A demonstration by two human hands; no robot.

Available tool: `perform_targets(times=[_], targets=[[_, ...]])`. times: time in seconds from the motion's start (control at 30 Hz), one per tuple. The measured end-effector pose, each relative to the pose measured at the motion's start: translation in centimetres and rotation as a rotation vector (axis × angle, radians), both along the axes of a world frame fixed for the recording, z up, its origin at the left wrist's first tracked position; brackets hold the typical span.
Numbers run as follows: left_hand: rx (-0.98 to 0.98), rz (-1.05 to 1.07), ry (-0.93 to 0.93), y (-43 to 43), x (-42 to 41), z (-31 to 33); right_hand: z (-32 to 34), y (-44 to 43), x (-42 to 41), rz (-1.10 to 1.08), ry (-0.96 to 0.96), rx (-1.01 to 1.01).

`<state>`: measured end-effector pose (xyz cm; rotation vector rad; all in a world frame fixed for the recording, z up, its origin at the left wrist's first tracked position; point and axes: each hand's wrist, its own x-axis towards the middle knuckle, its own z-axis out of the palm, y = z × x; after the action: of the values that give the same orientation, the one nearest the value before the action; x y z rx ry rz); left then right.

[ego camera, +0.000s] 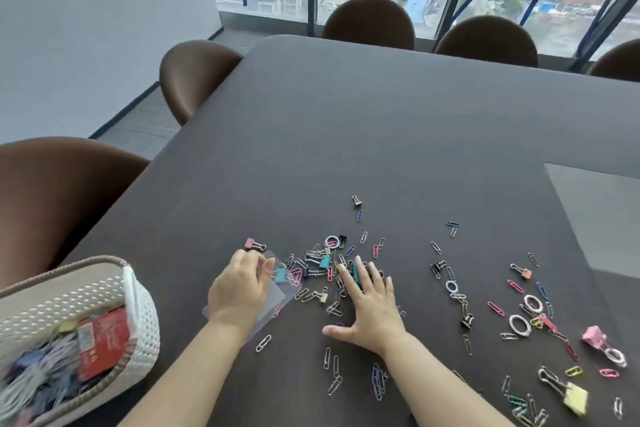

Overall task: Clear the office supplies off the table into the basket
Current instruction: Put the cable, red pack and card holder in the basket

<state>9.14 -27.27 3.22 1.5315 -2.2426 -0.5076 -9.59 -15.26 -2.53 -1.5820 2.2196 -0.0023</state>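
The task is partly done, as I judge it. The basket [138, 308] stands at the near left corner of the bench [381, 121]. It already holds a good amount: a red packet [104, 340] and a blurred heap of blue and white clips.

Much is left on the bench, however. A dense pile of paper clips [313, 255] mixed with small binder clips lies between the two hands and just beyond them. A loose scatter goes on to the right, with more paper clips, some white rings [519, 324], a pink binder clip [593, 336] and a yellow binder clip [575, 398] close to the right edge. A dark binder clip [356, 200] lies apart, farther out.

The left hand [239, 291] rests over a clear plastic sleeve [277, 298] at the left side of the pile. Its fingers [242, 256] are curled, and the thumb is just beside a light blue binder clip [280, 274]. I cannot tell if they really hold something. The right hand [372, 308] lies flat on the pile. Its fingers [360, 269] are straight and spread and hold nothing, and a teal binder clip [325, 262] is just left of the fingertips.

The step in hand seems to be gathering the middle pile. The scatter on the right is not yet reached, so I think several more loads must go to the basket.
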Motion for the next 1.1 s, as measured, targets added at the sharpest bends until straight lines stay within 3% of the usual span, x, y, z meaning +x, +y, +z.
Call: perform_targets(times=[0.27, 0.4, 0.57, 0.77, 1.1], targets=[[-0.153, -0.074, 0.193, 3.2, 6.7, 3.1, -0.7, -6.8, 5.4, 0.04, 0.098, -0.072], [-0.246, -0.172, 0.229, 5.1, 9.5, 4.2, -1.1, -7.1, 6.3, 0.033, 0.132, -0.191], [-0.229, -0.13, 0.288, 5.9, 11.0, 4.5, -1.2, -6.1, 7.6, -0.019, 0.145, -0.314], [-0.172, -0.09, 0.287, 5.9, 12.6, 4.5, -0.2, -6.4, 8.1, -0.064, 0.191, -0.076], [-0.085, -0.128, 0.262, 6.7, 14.4, 3.1, -0.6, -4.4, 8.9, -0.08, 0.25, -0.091]])
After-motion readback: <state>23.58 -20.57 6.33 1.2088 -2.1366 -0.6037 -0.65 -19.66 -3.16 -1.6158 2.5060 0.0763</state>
